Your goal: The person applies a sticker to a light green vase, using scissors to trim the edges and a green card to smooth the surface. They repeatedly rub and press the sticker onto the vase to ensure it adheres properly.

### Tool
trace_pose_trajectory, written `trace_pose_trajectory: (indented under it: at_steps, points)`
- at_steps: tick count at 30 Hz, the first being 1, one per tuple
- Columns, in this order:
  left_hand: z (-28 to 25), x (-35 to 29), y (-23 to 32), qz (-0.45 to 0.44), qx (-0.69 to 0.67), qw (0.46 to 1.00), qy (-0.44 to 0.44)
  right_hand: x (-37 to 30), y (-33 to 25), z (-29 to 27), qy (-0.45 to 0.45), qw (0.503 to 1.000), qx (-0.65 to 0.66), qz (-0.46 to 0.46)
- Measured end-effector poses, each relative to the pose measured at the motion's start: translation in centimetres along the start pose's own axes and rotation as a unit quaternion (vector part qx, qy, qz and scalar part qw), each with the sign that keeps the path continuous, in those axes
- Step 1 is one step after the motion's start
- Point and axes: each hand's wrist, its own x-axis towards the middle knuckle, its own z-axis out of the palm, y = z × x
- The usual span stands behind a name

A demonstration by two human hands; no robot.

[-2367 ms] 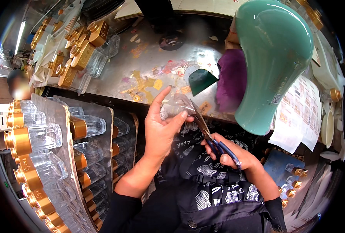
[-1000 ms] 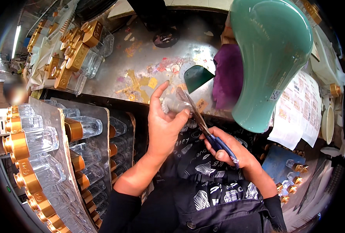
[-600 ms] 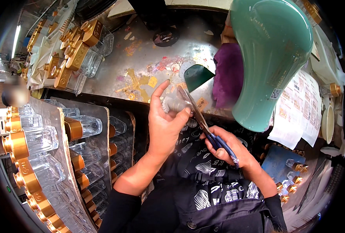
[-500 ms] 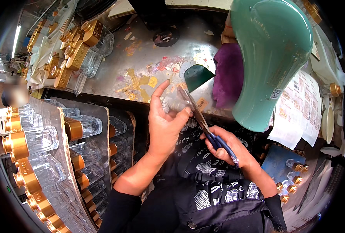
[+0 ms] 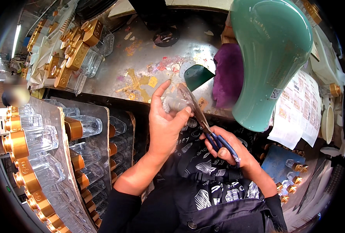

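Observation:
My left hand (image 5: 162,124) is closed in a pinch on a small clear piece (image 5: 174,104), with its index finger raised. The piece looks like transparent plastic, but its exact kind cannot be made out. My right hand (image 5: 230,146) grips a pair of scissors (image 5: 200,115) by its dark blue handles. Their blades point up and away, parted and close beside the clear piece and my left thumb. Whether the blades touch the piece is unclear. Just beyond the blade tips, a dark green, glossy piece (image 5: 197,77) rests over the metal worktop (image 5: 141,50).
A large green, glossy machine body (image 5: 273,58) overhangs the worktop at right, beside a purple cloth (image 5: 227,75). Printed sheets (image 5: 298,106) hang behind it. Gold-capped glass bottles (image 5: 44,139) line boards at left; more bottles (image 5: 79,58) lie on the worktop's left end.
The scissors' handles sit slightly wider apart, and the blades have shifted a little. My left hand keeps nearly the same place and pinch.

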Motion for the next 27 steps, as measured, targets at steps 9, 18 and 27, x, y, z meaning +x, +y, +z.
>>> trace_pose_trajectory:
  at_steps: [9,18,27]
  points:
    - [-0.5,0.1,0.1,-0.038,0.020,0.999,-0.006,0.0,0.8,-0.3,-0.031,0.999,-0.021,-0.025]
    - [-0.7,0.2,1.0,-0.068,0.090,0.994,0.004,0.8,3.0,-0.3,-0.068,0.996,0.006,-0.053]
    - [0.4,-0.2,1.9,-0.045,0.137,0.989,0.040,1.6,4.2,-0.3,-0.119,0.989,0.067,-0.062]
